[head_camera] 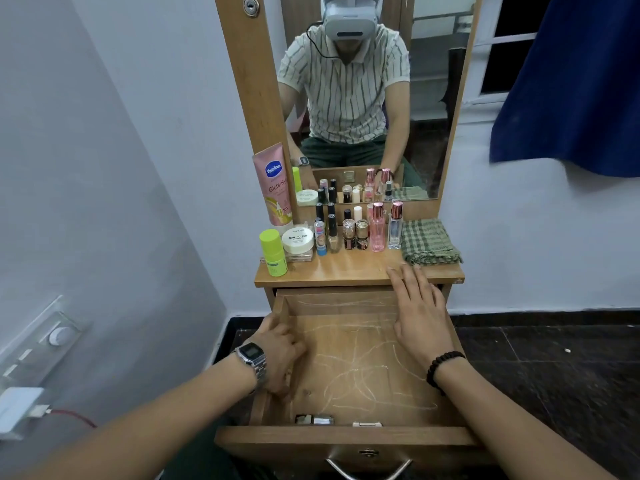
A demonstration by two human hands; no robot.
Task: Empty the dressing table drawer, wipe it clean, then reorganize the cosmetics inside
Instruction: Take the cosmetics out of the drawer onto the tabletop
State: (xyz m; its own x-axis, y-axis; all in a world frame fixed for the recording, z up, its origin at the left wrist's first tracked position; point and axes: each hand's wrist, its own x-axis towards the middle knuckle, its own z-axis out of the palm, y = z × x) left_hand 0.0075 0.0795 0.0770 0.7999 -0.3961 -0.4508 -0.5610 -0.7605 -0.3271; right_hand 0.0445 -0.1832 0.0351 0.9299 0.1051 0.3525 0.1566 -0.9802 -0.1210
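Observation:
The wooden drawer (pixel 346 436) stands pulled out, its scratched floor bare except for small metal bits at the front wall. My left hand (pixel 278 351) grips the drawer's left wall. My right hand (pixel 420 311) hovers flat above the drawer's right side, with straight fingers that reach the tabletop edge just short of a folded green checked cloth (pixel 431 241). On the dressing table top (pixel 346 271) stand the cosmetics: a pink Vaseline tube (pixel 273 185), a green bottle (pixel 273 252), a white nail polish remover jar (pixel 298 240), several small bottles (pixel 349 230) and two perfume bottles (pixel 386 226).
A mirror (pixel 360 98) rises behind the tabletop and reflects me. A wall with a switch panel (pixel 45 344) and a plugged charger (pixel 20 407) is at the left. A blue curtain (pixel 571 77) hangs at the upper right. Dark floor lies to the right.

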